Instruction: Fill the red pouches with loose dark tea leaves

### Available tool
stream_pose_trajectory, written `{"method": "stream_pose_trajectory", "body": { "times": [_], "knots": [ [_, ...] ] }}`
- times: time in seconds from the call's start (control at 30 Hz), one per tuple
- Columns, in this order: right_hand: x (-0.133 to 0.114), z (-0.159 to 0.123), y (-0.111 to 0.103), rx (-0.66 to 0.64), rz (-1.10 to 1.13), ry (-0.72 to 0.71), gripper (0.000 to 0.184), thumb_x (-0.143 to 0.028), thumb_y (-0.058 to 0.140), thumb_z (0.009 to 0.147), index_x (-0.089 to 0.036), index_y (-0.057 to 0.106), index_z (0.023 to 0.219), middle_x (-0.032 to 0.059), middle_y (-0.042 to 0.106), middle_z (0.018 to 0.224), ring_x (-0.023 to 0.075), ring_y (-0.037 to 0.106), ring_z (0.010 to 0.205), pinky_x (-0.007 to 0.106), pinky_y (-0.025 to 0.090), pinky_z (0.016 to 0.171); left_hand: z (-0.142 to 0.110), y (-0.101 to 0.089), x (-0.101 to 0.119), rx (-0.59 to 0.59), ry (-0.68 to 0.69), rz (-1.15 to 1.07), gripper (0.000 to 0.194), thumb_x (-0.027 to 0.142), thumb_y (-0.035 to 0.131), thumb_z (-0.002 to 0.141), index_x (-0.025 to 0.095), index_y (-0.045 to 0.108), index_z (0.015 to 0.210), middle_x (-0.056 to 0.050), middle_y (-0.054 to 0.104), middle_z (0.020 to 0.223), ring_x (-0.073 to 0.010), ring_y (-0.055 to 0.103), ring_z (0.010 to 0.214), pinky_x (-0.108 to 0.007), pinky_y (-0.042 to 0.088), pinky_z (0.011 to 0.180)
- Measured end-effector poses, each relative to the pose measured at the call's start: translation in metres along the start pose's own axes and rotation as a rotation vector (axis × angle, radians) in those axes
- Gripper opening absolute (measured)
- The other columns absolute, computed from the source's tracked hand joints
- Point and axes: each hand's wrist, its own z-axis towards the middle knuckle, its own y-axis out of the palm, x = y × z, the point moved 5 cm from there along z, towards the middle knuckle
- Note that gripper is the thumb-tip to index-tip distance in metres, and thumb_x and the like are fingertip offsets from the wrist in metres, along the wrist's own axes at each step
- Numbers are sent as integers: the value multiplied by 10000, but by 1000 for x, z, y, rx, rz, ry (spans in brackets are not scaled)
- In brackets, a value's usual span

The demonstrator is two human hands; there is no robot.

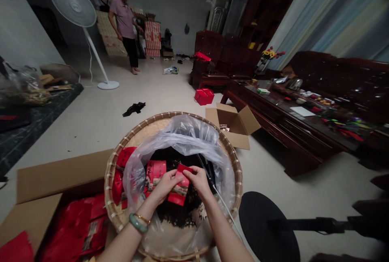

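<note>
Between my two hands is a red printed packet [178, 195], held near its top edge over a clear plastic bag [179, 140]. My left hand [166, 185] pinches the packet's left side, its wrist wearing a green bangle and a gold-coloured one. On the right side my right hand [197, 177] grips the upper corner. Inside the bag lies a dark, shredded-looking dried material [178, 217]. Another red packet [156, 171] rests beside my left hand. The bag sits in a round woven bamboo basket [111, 173].
An open cardboard box [33, 223] of red packets stands at left, a smaller open box [234, 122] beyond the basket. A black round stand base [267, 229] is at right, near a long dark wooden table [273, 112]. A white fan [107, 85] and a standing person [125, 23] are farther back.
</note>
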Motion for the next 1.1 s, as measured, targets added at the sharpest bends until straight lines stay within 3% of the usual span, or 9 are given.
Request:
{"method": "stream_pose_trajectory", "body": {
  "times": [0.17, 0.4, 0.53, 0.63, 0.7, 0.77, 0.87, 0.97, 1.1],
  "knots": [
    [-1, 5, -3, 15, -31, -24, 289, -413, 718, 585, -137, 647, 635, -7, 598, 544, 119, 497, 509, 226, 384, 505, -6, 3, -2, -19, -53, 29, 392, 267, 802, 545, 105, 629, 857, -54, 686, 732, -156, 650, 618, -295, 523, 662],
    [-2, 5, 1, -5, -122, -73, 257, -380, 710, 607, -129, 655, 626, -8, 598, 530, 113, 486, 492, 225, 376, 503, -5, 7, -2, -45, -78, -5, 491, 261, 803, 523, 134, 589, 946, -20, 656, 721, -170, 654, 575, -312, 520, 617],
    [3, 7, 0, -7, -217, -120, 299, -431, 645, 683, -135, 668, 644, 24, 632, 574, 154, 546, 546, 247, 418, 539, -2, 6, -7, -15, -110, -35, 458, 266, 801, 504, 128, 583, 883, -26, 656, 702, -190, 666, 577, -286, 507, 573],
    [4, 9, -18, 147, -418, -261, 338, -435, 508, 804, -154, 688, 860, 92, 683, 840, 228, 604, 796, 318, 466, 742, 0, 2, -8, 43, -96, -42, 424, 277, 806, 487, 136, 586, 821, -29, 662, 695, -196, 669, 587, -281, 505, 571],
    [6, 9, -36, 311, -699, -333, 359, -396, 507, 812, -168, 634, 1057, 130, 639, 1031, 277, 560, 970, 380, 428, 863, 0, -1, -7, 79, -81, -58, 427, 298, 812, 475, 142, 589, 803, -42, 673, 731, -195, 670, 592, -279, 503, 563],
    [12, 11, -50, 415, -997, -303, 434, -351, 554, 781, -167, 562, 1175, 165, 584, 1125, 318, 525, 1024, 415, 415, 869, 0, -4, -4, 98, -68, -77, 434, 316, 818, 467, 141, 590, 793, -54, 678, 748, -192, 669, 595, -280, 505, 569],
    [24, 17, -62, 425, -1276, -206, 494, -285, 575, 763, -161, 500, 1235, 179, 572, 1122, 320, 550, 987, 396, 432, 818, -1, -7, 0, 104, -50, -99, 448, 323, 824, 466, 139, 589, 801, -55, 677, 747, -190, 669, 604, -287, 510, 591],
    [28, 23, -62, 384, -1355, -157, 500, -233, 556, 767, -143, 471, 1251, 171, 583, 1099, 295, 575, 975, 365, 436, 811, -2, -9, 2, 102, -42, -93, 468, 329, 830, 456, 137, 584, 804, -57, 678, 742, -193, 668, 606, -290, 511, 590],
    [28, 27, -61, 324, -1281, -116, 527, -175, 539, 756, -78, 451, 1266, 201, 584, 1119, 301, 568, 1017, 372, 433, 839, -2, -15, 4, 121, -33, -73, 468, 346, 829, 454, 140, 569, 785, -45, 668, 696, -202, 670, 613, -279, 506, 564]
  ]
}}
